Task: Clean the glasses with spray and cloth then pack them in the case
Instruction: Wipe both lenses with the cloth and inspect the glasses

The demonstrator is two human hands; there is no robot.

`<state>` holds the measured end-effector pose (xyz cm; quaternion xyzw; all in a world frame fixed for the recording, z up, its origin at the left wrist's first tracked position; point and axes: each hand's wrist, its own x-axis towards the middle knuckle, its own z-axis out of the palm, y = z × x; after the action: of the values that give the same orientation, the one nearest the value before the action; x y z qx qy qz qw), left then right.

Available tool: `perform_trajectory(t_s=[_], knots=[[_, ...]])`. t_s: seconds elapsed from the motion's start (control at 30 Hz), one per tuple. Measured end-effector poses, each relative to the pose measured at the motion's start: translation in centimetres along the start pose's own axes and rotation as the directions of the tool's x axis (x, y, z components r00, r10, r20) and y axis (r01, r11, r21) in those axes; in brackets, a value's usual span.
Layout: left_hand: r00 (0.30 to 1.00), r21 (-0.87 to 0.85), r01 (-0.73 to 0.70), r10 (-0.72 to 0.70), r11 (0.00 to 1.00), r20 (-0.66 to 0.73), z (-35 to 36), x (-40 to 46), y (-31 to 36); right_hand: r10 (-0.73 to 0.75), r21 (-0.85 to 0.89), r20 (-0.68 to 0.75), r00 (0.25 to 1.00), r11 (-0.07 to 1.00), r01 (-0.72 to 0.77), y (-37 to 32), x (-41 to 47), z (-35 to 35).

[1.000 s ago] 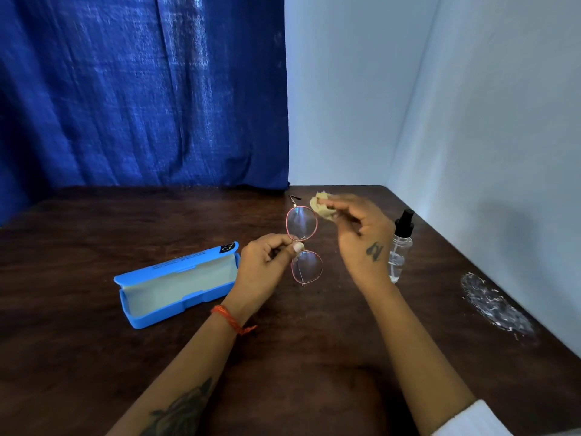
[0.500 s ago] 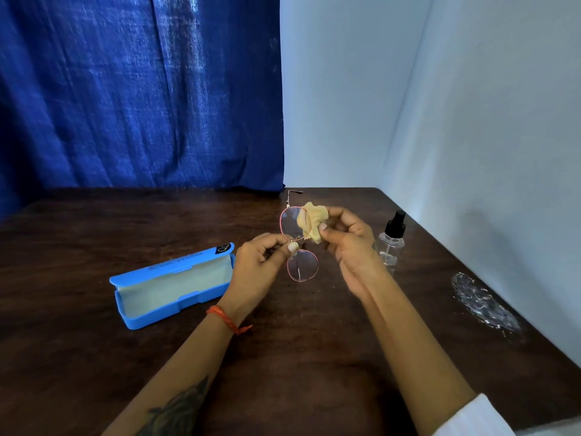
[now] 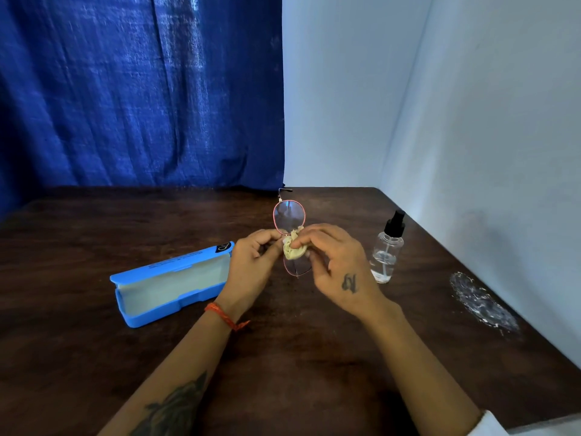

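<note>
Pink-rimmed glasses (image 3: 289,217) are held upright above the table, one lens over the other. My left hand (image 3: 251,265) pinches them at the bridge between the lenses. My right hand (image 3: 338,262) pinches a crumpled pale yellow cloth (image 3: 294,248) against the top of the lower lens, which the cloth partly hides. An open blue glasses case (image 3: 169,283) with a pale lining lies on the table to the left of my hands. A clear spray bottle (image 3: 386,248) with a black nozzle stands just right of my right hand.
The dark wooden table (image 3: 94,357) sits in a corner, with a blue curtain behind and white walls at the back and right. A crumpled clear plastic wrapper (image 3: 482,302) lies near the table's right edge.
My right hand has carried the cloth down from the upper lens to the top of the lower lens. The glasses and my left hand have stayed nearly in place.
</note>
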<state>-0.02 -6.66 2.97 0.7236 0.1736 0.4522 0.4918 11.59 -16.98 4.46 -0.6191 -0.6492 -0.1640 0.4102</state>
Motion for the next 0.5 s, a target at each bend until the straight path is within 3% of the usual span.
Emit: perform_trajectory(t_s=[0.13, 0.3, 0.4, 0.5], knots=[[1.000, -0.006, -0.002, 0.002, 1.000, -0.016, -0.1, 0.1, 0.0, 0.055, 0.122, 0.075, 0.996, 0.991, -0.064, 0.2, 0.8, -0.6], [0.997, -0.092, 0.034, -0.040, 0.995, -0.062, 0.1, 0.0, 0.4, 0.415, 0.356, 0.065, 0.907, 0.840, -0.410, 0.0, -0.2, -0.8], [0.991, -0.150, 0.052, -0.069, 0.987, -0.112, 0.4, 0.0, 0.4, 0.656, 0.560, 0.014, 0.755, 0.620, -0.550, -0.8, -1.5, 0.4], [0.985, -0.232, 0.060, -0.096, 0.971, -0.144, 0.9, -0.2, 0.7, 0.821, 0.750, 0.104, 0.562, 0.306, -0.586, -2.5, -1.9, 1.0]])
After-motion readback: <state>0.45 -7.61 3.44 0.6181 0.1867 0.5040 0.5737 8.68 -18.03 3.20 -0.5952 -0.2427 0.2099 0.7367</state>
